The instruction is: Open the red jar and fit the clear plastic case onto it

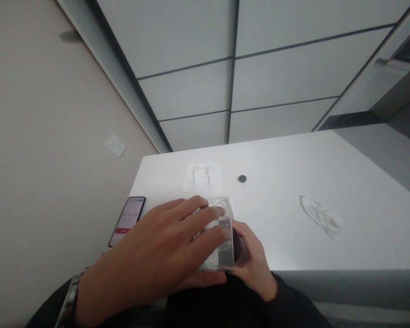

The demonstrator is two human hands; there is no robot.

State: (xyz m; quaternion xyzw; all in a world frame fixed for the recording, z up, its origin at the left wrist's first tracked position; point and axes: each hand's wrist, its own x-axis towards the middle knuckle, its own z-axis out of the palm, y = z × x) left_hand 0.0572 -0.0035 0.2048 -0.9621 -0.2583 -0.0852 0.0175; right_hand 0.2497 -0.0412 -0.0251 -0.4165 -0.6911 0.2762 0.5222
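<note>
A clear plastic box (224,257) sits just below the middle of the frame, at the near edge of a white table (276,191), held up between both hands. It is a squarish, see-through case with bright glare along its edges and a grey patch showing through its lower right part. The left hand (157,241), with a metal watch bracelet (68,303) at its wrist, reaches in from the lower left and lies across the top of the box, its fingers (205,223) slightly spread and gripping it. The right hand (256,269) comes up from the lower right, its fingers curled closely around a dark rounded object (239,246) pressed against the box's right side. Farther up the table lie a white packet (202,177) and a small black disc (242,178). A smartphone (127,222) with a lit screen lies at the table's left edge, and crumpled clear film (320,217) lies to the right.
</note>
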